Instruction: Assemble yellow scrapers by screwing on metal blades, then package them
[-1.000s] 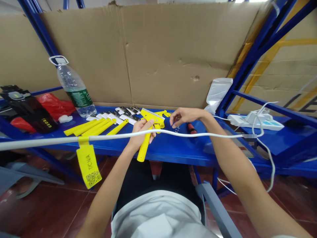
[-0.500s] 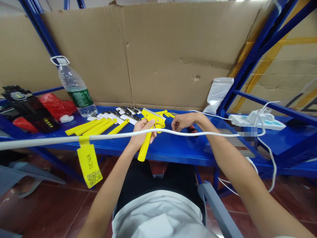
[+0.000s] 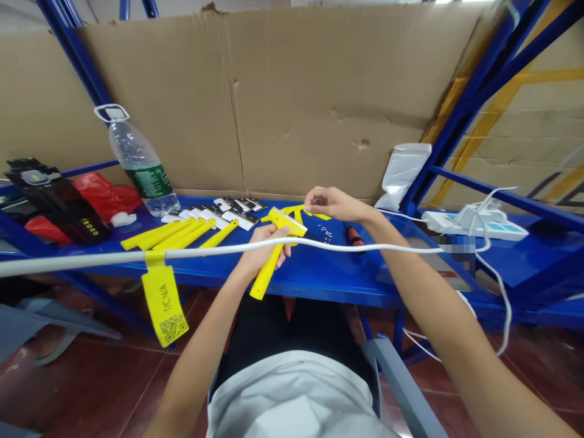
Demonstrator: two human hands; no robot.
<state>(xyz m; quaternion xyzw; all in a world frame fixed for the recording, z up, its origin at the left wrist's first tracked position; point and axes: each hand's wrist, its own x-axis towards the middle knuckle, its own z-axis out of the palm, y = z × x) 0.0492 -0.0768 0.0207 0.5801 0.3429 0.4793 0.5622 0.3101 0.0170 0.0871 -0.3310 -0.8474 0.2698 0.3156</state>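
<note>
My left hand (image 3: pixel 262 249) is closed round a yellow scraper (image 3: pixel 266 274), whose wide head with a metal strip points up and away from me. Beyond it, at the table's back, my right hand (image 3: pixel 335 204) has its fingers pinched together over several yellow plastic pieces (image 3: pixel 298 214). Whatever may be between those fingertips is too small to see. Several tiny metal bits (image 3: pixel 325 231), perhaps screws, lie scattered below that hand. To their right rests a screwdriver (image 3: pixel 354 236) with a red and black handle.
Several finished-looking yellow scrapers (image 3: pixel 182 234) lie in a row on the blue table (image 3: pixel 319 280). A white cable (image 3: pixel 219 249) with a yellow tag crosses in front. Behind stand a water bottle (image 3: pixel 146 164), a black flask (image 3: pixel 59 204) and a cardboard wall (image 3: pixel 296 109). A power strip (image 3: pixel 497 228) is at right.
My right hand has moved up and back from the small metal bits to the yellow pieces, uncovering the bits and the screwdriver. The scraper in my left hand has dipped and turned slightly.
</note>
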